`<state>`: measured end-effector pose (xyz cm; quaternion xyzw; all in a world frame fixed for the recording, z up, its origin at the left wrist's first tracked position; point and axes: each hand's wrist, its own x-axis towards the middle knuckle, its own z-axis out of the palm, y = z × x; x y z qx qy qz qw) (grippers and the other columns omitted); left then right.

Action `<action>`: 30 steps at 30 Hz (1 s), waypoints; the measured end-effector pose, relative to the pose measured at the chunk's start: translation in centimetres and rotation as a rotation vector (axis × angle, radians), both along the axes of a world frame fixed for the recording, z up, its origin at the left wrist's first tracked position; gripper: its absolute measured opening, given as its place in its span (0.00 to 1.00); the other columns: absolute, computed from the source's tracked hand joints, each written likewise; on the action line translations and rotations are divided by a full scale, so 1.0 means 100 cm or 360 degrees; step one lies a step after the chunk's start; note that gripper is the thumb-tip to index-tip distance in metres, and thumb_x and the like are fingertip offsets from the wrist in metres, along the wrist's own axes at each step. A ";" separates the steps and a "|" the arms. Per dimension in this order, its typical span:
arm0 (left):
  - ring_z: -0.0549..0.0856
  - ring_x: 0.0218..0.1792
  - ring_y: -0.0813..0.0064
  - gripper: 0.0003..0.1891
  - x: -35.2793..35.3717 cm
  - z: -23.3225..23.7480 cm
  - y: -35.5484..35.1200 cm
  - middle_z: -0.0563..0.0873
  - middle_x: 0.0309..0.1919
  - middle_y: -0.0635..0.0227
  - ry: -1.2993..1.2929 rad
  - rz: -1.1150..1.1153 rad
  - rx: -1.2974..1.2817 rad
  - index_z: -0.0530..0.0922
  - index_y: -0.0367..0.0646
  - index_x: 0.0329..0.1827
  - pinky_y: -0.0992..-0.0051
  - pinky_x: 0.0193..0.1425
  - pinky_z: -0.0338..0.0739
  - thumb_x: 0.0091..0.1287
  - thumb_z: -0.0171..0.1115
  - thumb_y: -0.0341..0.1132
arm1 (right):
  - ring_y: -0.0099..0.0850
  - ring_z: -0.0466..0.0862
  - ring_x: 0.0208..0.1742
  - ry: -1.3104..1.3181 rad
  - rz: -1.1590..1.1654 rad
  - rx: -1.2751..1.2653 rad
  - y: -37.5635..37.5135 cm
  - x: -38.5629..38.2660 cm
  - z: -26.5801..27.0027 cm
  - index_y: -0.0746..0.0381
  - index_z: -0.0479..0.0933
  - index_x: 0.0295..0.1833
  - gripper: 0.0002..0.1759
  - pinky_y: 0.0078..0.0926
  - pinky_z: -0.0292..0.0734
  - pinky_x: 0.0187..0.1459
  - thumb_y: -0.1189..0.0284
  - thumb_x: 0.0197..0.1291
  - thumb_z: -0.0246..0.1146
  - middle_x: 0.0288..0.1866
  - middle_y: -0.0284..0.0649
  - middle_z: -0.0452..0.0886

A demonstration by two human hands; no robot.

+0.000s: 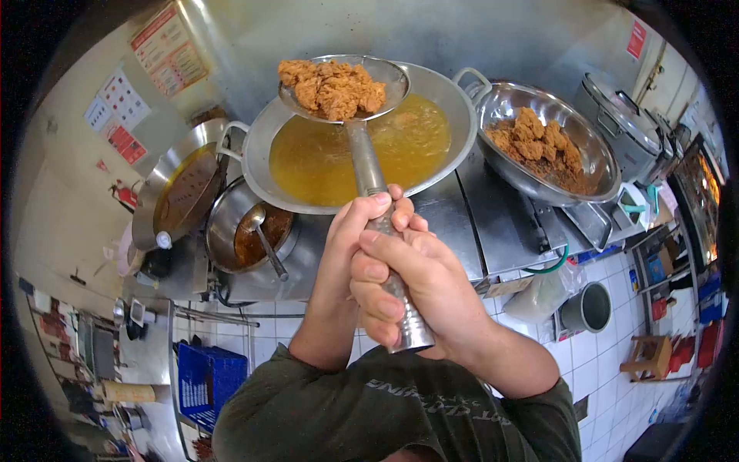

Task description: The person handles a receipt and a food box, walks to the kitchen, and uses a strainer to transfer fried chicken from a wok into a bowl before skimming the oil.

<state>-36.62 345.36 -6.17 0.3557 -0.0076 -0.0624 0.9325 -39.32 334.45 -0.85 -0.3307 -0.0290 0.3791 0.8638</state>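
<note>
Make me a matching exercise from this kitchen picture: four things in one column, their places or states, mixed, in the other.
1. skimmer
2. wok
3. metal bowl
4. crate

a. blue, at lower left
b. right of the wok, holding fried pieces
c. gripped by left hand and right hand
d. full of yellow oil

Pairs: 1-c, 2-d, 3-b, 4-a

The steel cooktop (pixel 462 223) bears an oil wok (pixel 465 123), a bowl of fried pieces (pixel 502 104) and a sauce pot (pixel 223 225).
</note>
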 end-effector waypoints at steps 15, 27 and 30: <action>0.84 0.39 0.73 0.18 0.020 0.039 0.004 0.81 0.27 0.66 -0.0359 -0.0024 0.0236 0.76 0.39 0.30 0.74 0.43 0.79 0.71 0.51 0.45 | 0.17 0.62 0.09 -0.0148 -0.0105 0.0204 0.002 0.010 0.021 0.58 0.63 0.36 0.10 0.17 0.61 0.05 0.70 0.74 0.46 0.21 0.32 0.66; 0.84 0.43 0.70 0.18 0.032 -0.009 -0.012 0.80 0.32 0.65 -0.0142 -0.0108 0.0033 0.75 0.38 0.32 0.73 0.46 0.81 0.72 0.52 0.45 | 0.27 0.70 0.13 0.0055 0.0055 0.0171 -0.024 0.029 -0.017 0.60 0.67 0.33 0.13 0.24 0.67 0.17 0.66 0.72 0.52 0.17 0.34 0.68; 0.84 0.44 0.69 0.17 0.041 -0.006 -0.012 0.80 0.32 0.65 -0.0231 -0.0189 0.0036 0.75 0.37 0.35 0.72 0.47 0.81 0.72 0.52 0.45 | 0.27 0.70 0.14 -0.0032 -0.0070 0.0168 -0.022 0.031 -0.013 0.60 0.67 0.36 0.10 0.24 0.67 0.16 0.68 0.71 0.53 0.18 0.34 0.69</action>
